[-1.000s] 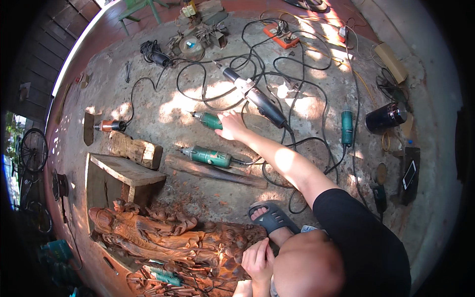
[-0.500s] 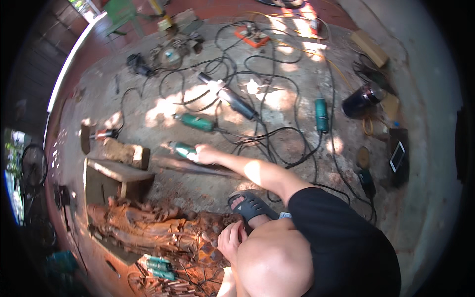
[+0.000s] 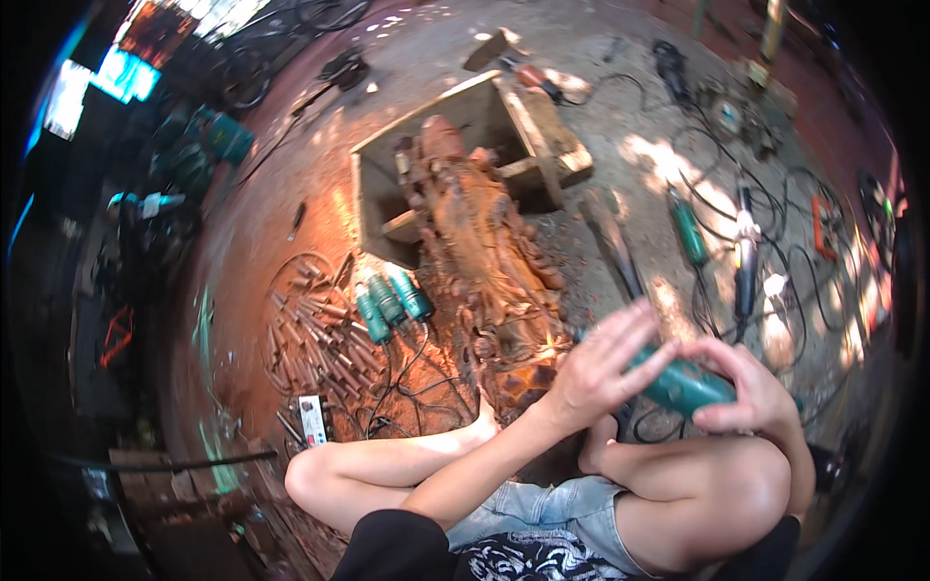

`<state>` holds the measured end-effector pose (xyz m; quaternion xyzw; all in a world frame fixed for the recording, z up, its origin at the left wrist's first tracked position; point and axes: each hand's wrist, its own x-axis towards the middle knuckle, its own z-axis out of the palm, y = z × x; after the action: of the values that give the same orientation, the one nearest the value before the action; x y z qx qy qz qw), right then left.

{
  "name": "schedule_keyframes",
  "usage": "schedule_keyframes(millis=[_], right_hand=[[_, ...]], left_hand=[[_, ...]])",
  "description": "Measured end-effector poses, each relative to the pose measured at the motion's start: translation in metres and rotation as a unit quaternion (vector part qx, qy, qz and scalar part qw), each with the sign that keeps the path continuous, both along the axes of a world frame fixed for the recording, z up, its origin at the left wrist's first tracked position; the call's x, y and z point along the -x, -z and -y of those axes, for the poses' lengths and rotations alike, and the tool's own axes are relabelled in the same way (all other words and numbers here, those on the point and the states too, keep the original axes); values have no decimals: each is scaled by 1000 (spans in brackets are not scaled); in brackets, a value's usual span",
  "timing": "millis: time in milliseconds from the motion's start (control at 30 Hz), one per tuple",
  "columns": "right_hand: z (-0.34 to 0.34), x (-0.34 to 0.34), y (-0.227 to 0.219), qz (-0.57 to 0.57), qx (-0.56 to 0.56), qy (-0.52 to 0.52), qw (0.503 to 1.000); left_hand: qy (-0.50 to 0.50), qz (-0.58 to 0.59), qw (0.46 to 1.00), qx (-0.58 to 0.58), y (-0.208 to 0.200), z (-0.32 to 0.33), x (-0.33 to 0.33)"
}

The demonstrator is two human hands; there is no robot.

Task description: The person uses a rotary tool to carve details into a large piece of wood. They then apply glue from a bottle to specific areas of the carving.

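Over my lap, my right hand (image 3: pixel 756 389) is wrapped round the rear of a green corded power tool that looks like a die grinder (image 3: pixel 686 389). My left hand (image 3: pixel 603 376) reaches across its front end with fingers stretched out. They lie over or against the tool; exact contact cannot be told, and the tip is mostly hidden. Just beyond my left hand lies a reddish-brown wood carving (image 3: pixel 480 232) of a robed figure. Its far end rests in a wooden box frame (image 3: pixel 363 203), its near end by my feet.
Left of the carving stand three green power tools (image 3: pixel 386 308) beside a pile of slender rods (image 3: pixel 315 329) and a white power strip (image 3: pixel 311 420). On the right lie another green tool (image 3: pixel 687 230), a long black tool (image 3: pixel 746 254) and tangled cords. A wooden-handled tool (image 3: pixel 608 232) lies beside the carving.
The view has swung left toward the carving. My right hand has brought the green grinder from the floor to over my lap. My left hand has moved from near my knee to the grinder's front.
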<state>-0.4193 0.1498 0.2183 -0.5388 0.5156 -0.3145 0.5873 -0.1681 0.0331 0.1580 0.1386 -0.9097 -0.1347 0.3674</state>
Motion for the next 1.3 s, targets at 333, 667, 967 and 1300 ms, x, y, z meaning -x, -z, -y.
schedule_keyframes(millis=[333,667,967,1300], right_hand=[[-4,-68,-109,113,-246,156,950],[-65,-17,2,107,-8,-20,994],[-69,-56,58,-69,352,132,924],[-11,-76,46,-95,236,-103,962]], left_hand=[[-55,-112,990,65,-62,-4,-51],[27,-149,977,-151,23,-24,-51],[4,-213,960,-182,35,-5,-52],[-70,-223,955,-184,66,4,-53]])
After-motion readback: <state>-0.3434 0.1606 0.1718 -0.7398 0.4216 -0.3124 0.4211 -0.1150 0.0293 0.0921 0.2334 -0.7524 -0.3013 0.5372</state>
